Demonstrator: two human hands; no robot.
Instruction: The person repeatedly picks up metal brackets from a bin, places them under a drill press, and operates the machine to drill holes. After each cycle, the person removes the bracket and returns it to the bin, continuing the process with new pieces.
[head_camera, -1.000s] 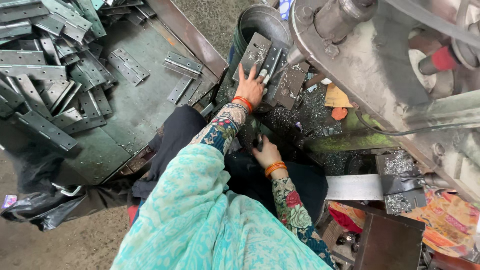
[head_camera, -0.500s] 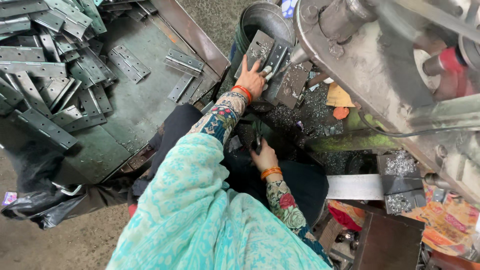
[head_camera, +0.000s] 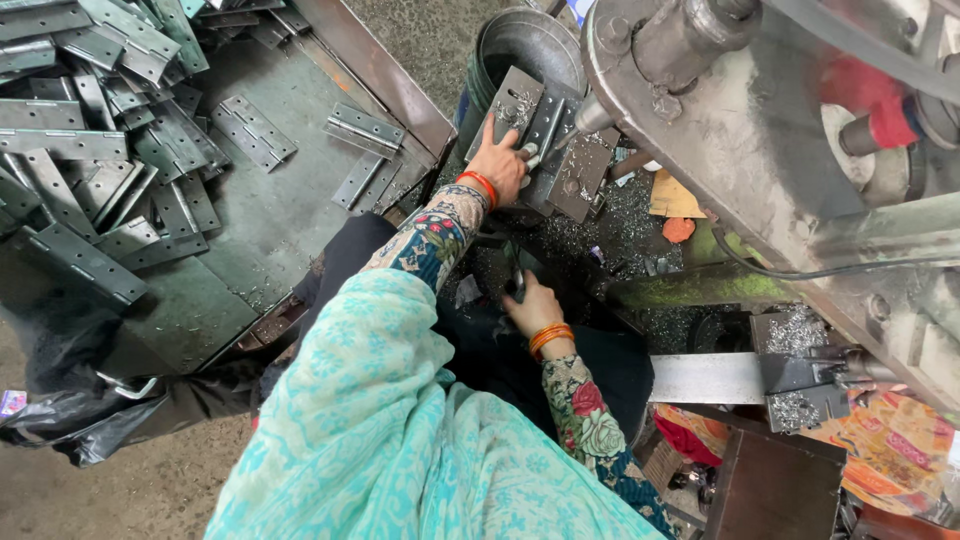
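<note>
Two hands work: the left hand (head_camera: 503, 163) presses spread fingers on a metal hinge plate (head_camera: 548, 130) under the far drill; the right hand (head_camera: 532, 305), nearer, grips a dark lever (head_camera: 514, 283)

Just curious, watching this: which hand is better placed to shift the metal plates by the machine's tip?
Probably left. The left hand lies on the hinged metal plates beside the machine's tip. The right hand sits lower, nearer the body.
</note>
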